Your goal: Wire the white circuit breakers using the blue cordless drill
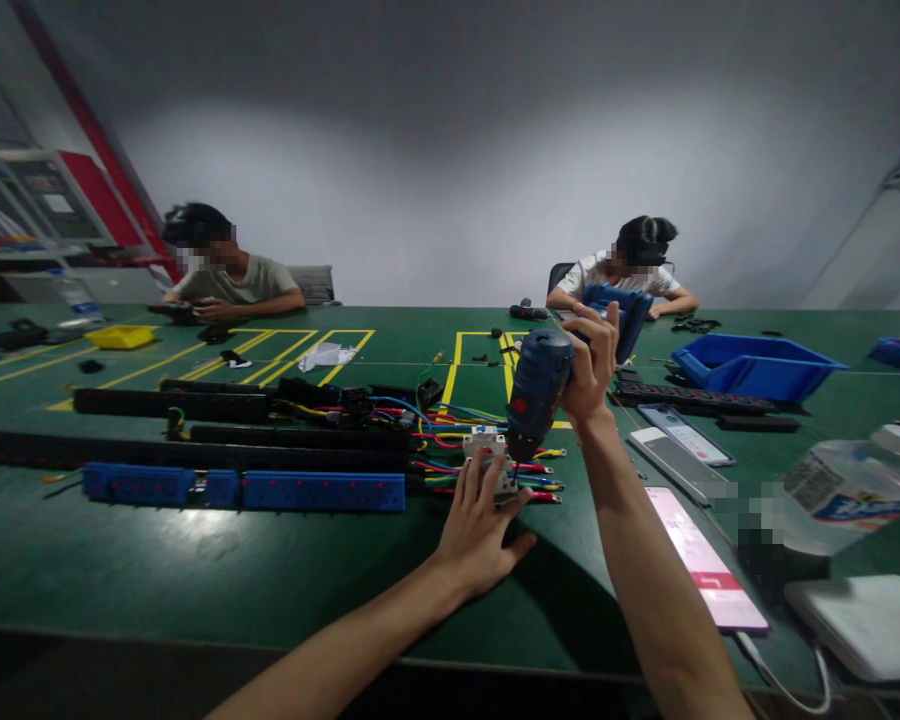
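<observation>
My right hand is wrapped round the handle of a dark blue cordless drill, which points downward. Its bit reaches the right side of a white circuit breaker; whether it sits in a screw I cannot tell. With fingers laid over the breaker, my left hand holds it against the table, hiding part of it. Beside the breaker, coloured wires end in metal lugs on the right. They run from black and blue power strips lying to the left.
On the green table, phones, a plastic bottle, a white box and a blue bin stand right. A yellow tray lies far left. Two people sit across the table.
</observation>
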Available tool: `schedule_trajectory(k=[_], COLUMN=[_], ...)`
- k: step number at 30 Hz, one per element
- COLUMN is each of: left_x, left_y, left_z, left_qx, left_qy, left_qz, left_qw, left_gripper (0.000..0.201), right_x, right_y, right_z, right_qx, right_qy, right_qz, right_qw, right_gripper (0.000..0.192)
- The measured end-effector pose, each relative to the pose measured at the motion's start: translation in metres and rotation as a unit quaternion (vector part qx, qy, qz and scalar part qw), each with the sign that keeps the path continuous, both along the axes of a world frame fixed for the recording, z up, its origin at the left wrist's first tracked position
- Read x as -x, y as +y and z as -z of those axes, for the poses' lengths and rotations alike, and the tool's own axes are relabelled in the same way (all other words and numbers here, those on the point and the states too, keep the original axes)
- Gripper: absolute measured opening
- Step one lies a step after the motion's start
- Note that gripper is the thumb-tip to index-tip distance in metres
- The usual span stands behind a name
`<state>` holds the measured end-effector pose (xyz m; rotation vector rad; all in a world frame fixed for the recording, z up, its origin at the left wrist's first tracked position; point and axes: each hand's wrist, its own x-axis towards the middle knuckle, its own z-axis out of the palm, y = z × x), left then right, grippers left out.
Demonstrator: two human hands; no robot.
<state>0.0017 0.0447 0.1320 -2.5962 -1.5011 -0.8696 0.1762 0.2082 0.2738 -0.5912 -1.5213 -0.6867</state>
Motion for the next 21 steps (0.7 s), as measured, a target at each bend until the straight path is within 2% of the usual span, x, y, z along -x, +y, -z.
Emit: schedule_trajectory(k=[8, 21], left_x=[-0.0010, -0.0015], left_y=[-0.0028, -0.0029], left_z=[-0.0051, -0.0045], left_qx=[0.002, 0.008], left_qy=[-0.034, -0.035], left_qz=[-0.009, -0.009], left_qw=[0.999, 0.999], left_gripper=[0.065, 0.050], right_x=[0.0004, -0.0002], right_y=[-0.0002, -0.0003], right_z=[-0.0008, -0.0005], right_qx=[-0.016, 0.006], right_qy=[-0.004, -0.011], right_qz=[-0.009, 0.010], right_qw=[1.000, 1.000], right_gripper=[0.017, 0.017])
